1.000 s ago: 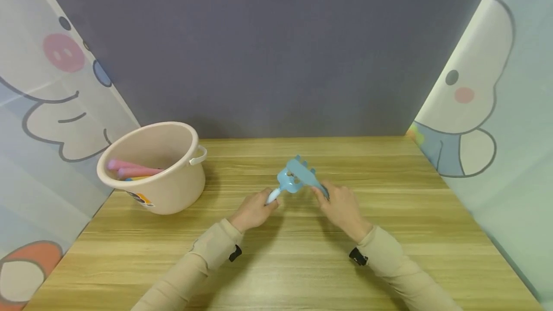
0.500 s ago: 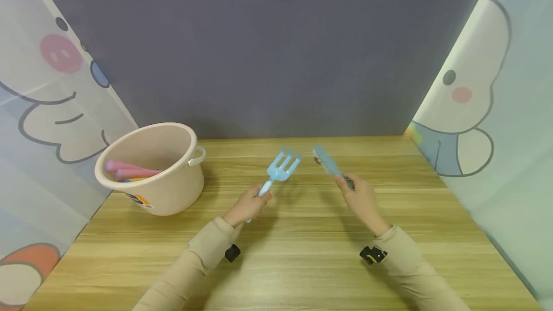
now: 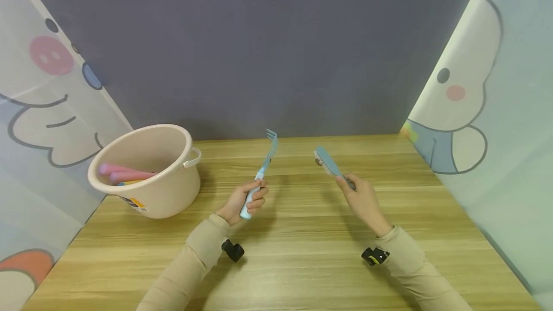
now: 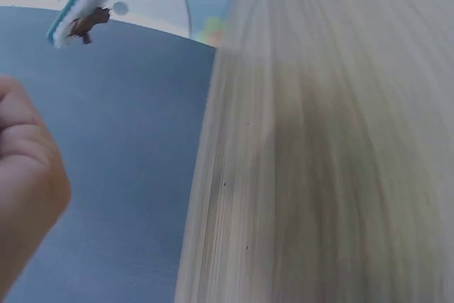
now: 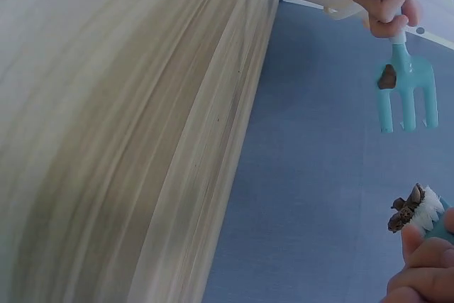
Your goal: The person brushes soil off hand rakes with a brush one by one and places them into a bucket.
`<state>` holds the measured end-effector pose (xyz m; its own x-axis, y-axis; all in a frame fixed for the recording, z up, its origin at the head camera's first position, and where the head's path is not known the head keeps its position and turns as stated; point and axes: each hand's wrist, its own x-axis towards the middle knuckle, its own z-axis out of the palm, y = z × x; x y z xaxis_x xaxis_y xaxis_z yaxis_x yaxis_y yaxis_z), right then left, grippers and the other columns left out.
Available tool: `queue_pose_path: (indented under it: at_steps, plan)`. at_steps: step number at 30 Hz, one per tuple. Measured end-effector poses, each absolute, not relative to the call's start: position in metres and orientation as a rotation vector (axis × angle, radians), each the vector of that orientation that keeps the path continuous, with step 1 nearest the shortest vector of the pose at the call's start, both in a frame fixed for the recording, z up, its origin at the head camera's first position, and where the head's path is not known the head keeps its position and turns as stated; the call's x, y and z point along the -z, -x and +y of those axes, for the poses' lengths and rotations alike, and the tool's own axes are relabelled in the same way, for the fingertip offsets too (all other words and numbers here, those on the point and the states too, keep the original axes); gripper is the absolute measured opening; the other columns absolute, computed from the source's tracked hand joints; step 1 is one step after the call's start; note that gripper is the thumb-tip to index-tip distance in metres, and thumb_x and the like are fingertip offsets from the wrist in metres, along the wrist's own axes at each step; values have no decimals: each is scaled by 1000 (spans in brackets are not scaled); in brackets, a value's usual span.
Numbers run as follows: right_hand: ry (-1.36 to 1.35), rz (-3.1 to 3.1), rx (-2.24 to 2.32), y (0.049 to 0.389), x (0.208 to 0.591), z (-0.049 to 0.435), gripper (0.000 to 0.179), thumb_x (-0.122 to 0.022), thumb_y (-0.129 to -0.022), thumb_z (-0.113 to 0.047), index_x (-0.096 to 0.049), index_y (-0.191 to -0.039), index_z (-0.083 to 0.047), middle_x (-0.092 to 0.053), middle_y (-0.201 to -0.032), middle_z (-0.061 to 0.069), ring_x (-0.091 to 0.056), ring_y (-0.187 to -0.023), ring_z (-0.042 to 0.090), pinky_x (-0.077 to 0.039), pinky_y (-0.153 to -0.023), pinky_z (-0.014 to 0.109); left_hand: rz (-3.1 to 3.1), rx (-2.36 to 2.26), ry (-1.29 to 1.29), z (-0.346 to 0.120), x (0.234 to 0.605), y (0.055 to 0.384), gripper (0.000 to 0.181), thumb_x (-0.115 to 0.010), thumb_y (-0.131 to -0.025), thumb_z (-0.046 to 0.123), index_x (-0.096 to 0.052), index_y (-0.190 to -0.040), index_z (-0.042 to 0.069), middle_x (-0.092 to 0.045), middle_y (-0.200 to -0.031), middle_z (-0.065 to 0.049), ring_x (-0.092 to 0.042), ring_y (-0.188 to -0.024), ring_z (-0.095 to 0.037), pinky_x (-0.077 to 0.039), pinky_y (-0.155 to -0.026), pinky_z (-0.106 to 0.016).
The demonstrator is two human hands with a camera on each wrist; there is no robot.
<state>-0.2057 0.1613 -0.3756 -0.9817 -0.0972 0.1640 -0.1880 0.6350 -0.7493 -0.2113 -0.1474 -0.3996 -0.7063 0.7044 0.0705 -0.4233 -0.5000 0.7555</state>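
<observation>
My left hand [image 3: 235, 203] grips the pale blue handle of a small three-tined garden fork [image 3: 260, 173], its tines pointing away and seen nearly edge-on. A brown clump [image 5: 387, 77] sticks to the fork's head in the right wrist view. To the right, my right hand [image 3: 363, 200] holds a blue brush [image 3: 329, 161] by its handle, with the thumb along it. Its white bristles [image 5: 430, 211] face left and carry brown dirt [image 5: 404, 212]. Fork and brush are apart, both held over the wooden table [image 3: 302, 253].
A cream bucket [image 3: 173, 196] with a white handle stands at the table's left back. Pink sticks [image 3: 129, 175] and something yellow and blue lie inside it. A dark wall [image 3: 276, 52] rises behind the table, with cartoon-printed panels [image 3: 458, 61] on both sides.
The brush has come away from the fork and moved right. My left hand has drawn back left and rolled over, turning the fork from flat to edge-on.
</observation>
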Motion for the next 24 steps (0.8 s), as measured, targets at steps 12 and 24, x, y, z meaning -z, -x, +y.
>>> queue_pose_path:
  at_steps: [12,24]
  plan:
    - [-237,-2762,-1295,205,376,163,45,-44,-96,-39,-61,-107,1,-41,-57,2,-28,-40,7,-28,-37,23,228,-2192,-634,-148,397,216,23,-29,-100,25,-45,-93,10,-18,-61,6,-20,-42,-3,-24,-38,-12]
    - [-251,-2751,-1315,205,378,165,43,-44,-96,-36,-61,-106,2,-38,-54,0,-27,-39,5,-26,-36,22,4,-2081,-813,-143,402,226,15,-42,-96,22,-49,-94,8,-26,-56,6,-28,-37,-3,-29,-34,-13]
